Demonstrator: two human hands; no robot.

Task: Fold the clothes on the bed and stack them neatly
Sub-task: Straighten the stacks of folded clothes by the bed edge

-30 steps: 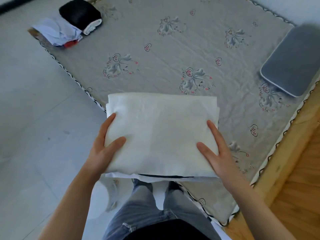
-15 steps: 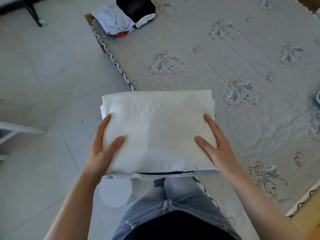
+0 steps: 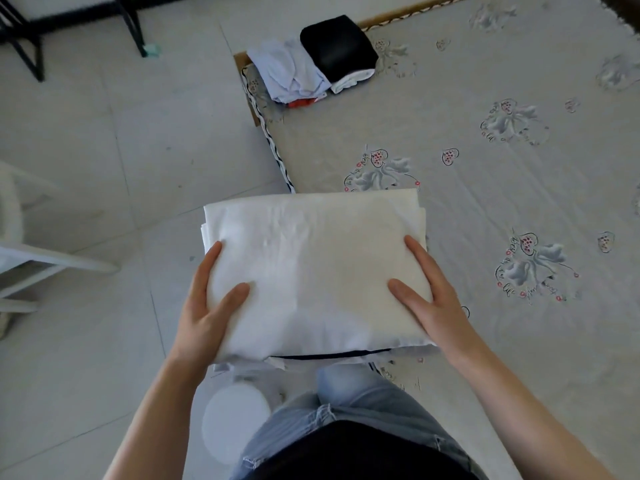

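A stack of folded clothes with a white garment on top is lifted in front of me, half over the bed's edge and half over the floor. My left hand grips its left side, thumb on top and fingers under. My right hand grips the right side the same way. A dark edge of a lower garment shows at the stack's near side. At the bed's far corner lie a folded black garment on a white one and a crumpled pale blue garment.
The bed has a grey sheet printed with flowers and fills the right half of the view. Pale floor tiles fill the left. Black furniture legs stand at the top left, and a white frame at the left edge.
The view has swung left, so the bed sits further right and more floor shows. The pile at the bed's corner appears nearer. Both hands keep the same hold on the stack.
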